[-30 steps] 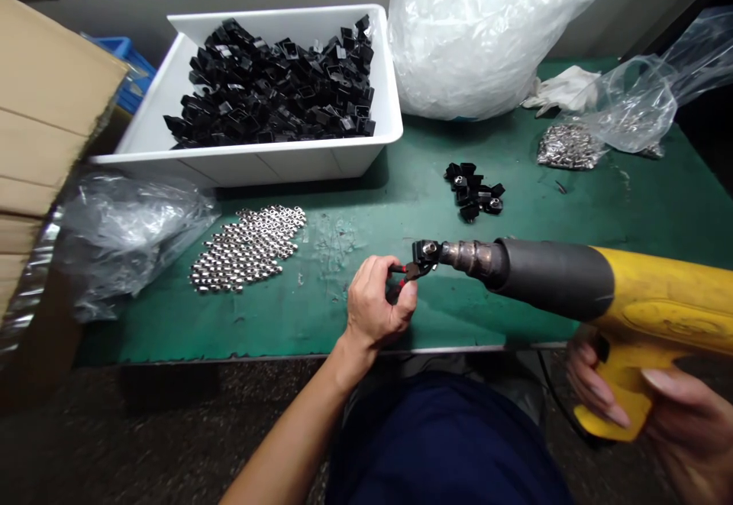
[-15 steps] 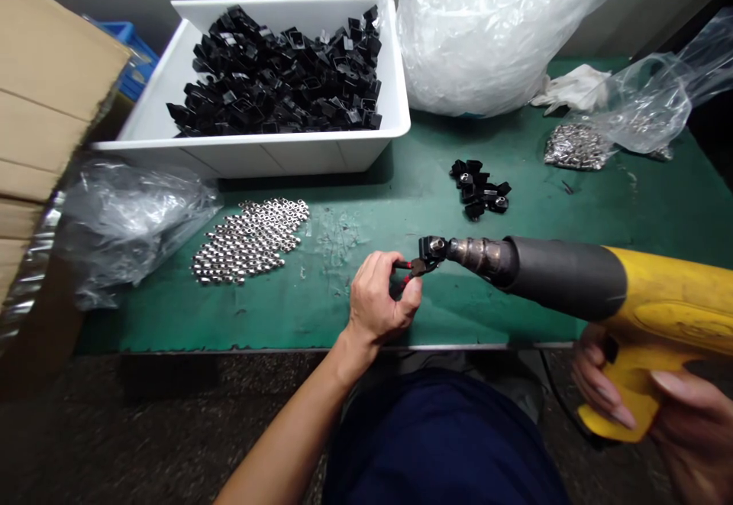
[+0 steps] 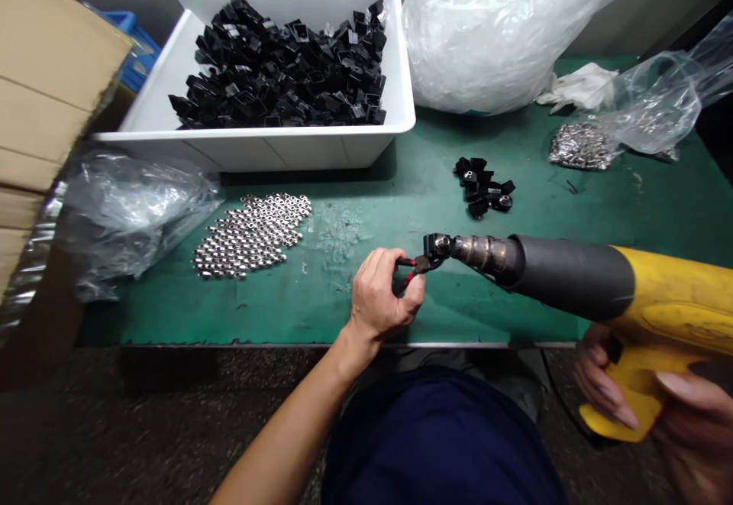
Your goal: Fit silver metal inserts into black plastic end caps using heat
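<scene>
My left hand (image 3: 379, 291) is closed around small pliers (image 3: 422, 263) with black and red handles. At their jaws is a small black plastic part (image 3: 431, 245) with a shiny metal insert (image 3: 443, 241) on it. My right hand (image 3: 612, 390) grips the handle of a yellow heat gun (image 3: 658, 291) with a black barrel. Its narrow, heat-stained metal nozzle (image 3: 484, 253) points left, with the tip at or right beside the insert; contact is unclear. Beyond the nozzle lies a small pile of black plastic parts (image 3: 484, 188), some showing metal inserts.
Small metal inserts (image 3: 252, 234) stand in rows on the green tabletop (image 3: 321, 314). A white bin (image 3: 257, 146) of black parts is behind them. Nearby are a cardboard box (image 3: 51, 69), clear plastic (image 3: 137, 215), a large white bag (image 3: 504, 31) and a bag of metal pieces (image 3: 584, 144).
The whole view has shifted slightly, so things sit a little to the right and higher. Both hands keep their grips, and the nozzle stays at the metal insert.
</scene>
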Demonstrator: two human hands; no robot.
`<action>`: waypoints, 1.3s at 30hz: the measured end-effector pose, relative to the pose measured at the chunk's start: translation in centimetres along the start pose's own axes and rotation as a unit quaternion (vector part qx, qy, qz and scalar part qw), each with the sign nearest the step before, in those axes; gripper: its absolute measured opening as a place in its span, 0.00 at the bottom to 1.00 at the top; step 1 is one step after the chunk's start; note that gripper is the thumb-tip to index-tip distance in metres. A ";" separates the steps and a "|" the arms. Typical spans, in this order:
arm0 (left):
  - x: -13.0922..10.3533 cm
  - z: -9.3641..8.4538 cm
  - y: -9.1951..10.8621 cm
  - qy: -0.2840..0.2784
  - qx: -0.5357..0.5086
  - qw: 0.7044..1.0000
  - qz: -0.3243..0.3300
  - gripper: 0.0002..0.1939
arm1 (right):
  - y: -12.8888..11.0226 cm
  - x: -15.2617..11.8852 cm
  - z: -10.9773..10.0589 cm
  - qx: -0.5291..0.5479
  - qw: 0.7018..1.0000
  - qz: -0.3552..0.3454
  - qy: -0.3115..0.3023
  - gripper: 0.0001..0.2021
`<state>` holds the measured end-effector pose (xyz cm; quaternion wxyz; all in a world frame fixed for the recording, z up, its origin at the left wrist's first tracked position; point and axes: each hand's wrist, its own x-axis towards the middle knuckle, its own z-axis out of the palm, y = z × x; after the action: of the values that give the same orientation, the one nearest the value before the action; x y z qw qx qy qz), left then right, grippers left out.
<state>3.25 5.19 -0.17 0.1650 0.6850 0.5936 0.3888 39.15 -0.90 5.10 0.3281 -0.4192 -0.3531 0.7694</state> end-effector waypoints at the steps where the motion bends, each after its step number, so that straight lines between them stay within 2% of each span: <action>1: 0.0 0.0 0.0 -0.002 0.001 1.000 -0.001 0.14 | 0.0 0.0 -0.1 -0.003 1.000 0.003 -0.004 0.20; 7: 0.0 -0.1 0.1 -0.004 0.003 1.000 -0.004 0.15 | 0.1 0.1 -0.4 0.003 1.000 0.003 -0.026 0.20; 34: 0.0 0.1 0.0 0.002 -0.004 1.000 0.001 0.15 | 0.2 0.0 -0.2 0.014 0.999 0.003 -0.030 0.19; 39: 0.0 0.1 0.0 0.000 -0.004 1.000 0.001 0.15 | 0.2 0.1 -0.2 0.021 0.999 0.004 -0.046 0.19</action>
<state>3.29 5.19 -0.22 0.1672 0.6852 0.5912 0.3911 39.23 -0.83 4.81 0.3170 -0.3782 -0.3496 0.7964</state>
